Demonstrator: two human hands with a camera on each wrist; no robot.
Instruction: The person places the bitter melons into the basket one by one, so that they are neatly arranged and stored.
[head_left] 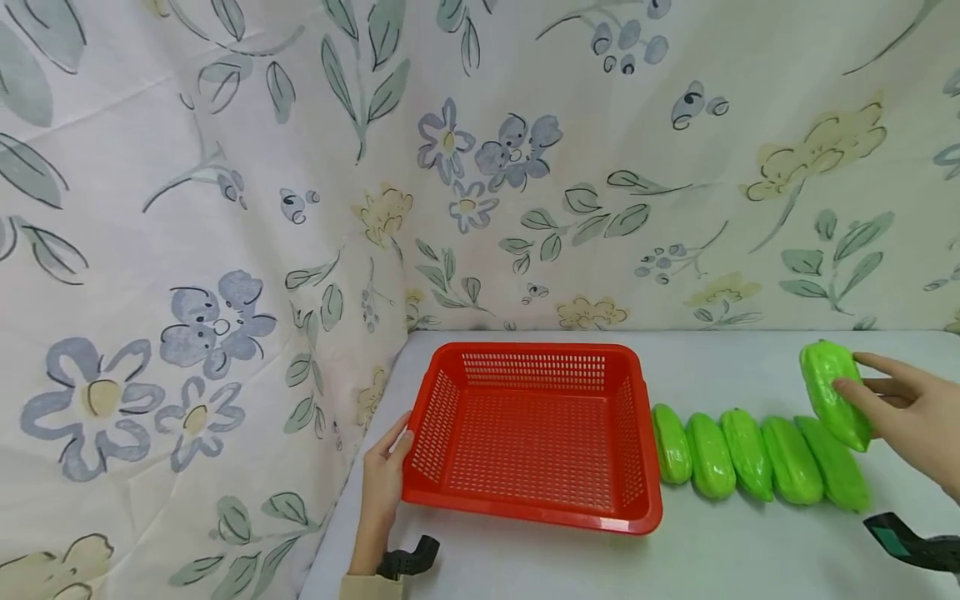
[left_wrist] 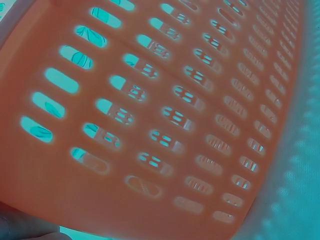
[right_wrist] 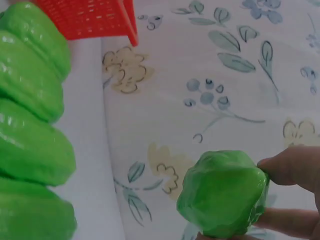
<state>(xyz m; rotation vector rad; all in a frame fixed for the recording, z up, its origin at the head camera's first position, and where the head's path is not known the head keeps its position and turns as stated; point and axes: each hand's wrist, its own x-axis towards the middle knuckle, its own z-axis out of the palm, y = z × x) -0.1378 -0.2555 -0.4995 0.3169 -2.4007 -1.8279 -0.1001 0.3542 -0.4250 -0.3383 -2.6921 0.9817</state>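
Note:
My right hand (head_left: 903, 396) grips a shiny, long green ridged fruit or vegetable (head_left: 831, 392), its exact kind unclear, between thumb and fingers. It is held above the right end of a row of several similar green pieces (head_left: 742, 450) lying side by side on the table. In the right wrist view, the held piece is seen end-on. On the left, my left hand (head_left: 384, 475) holds the left rim of a red plastic basket (head_left: 536, 521), thumb on the near side of the rim. Perforated basket wall fills most of the left wrist view, where only a bit of the hand (left_wrist: 25, 225) shows.
The row of green pieces begins right beside the basket's right wall. A white table (head_left: 525, 567) carries everything. Behind it and along its left side hangs a floral cloth (head_left: 480, 275). Dark wrist-worn devices (head_left: 408, 558) sit at both wrists.

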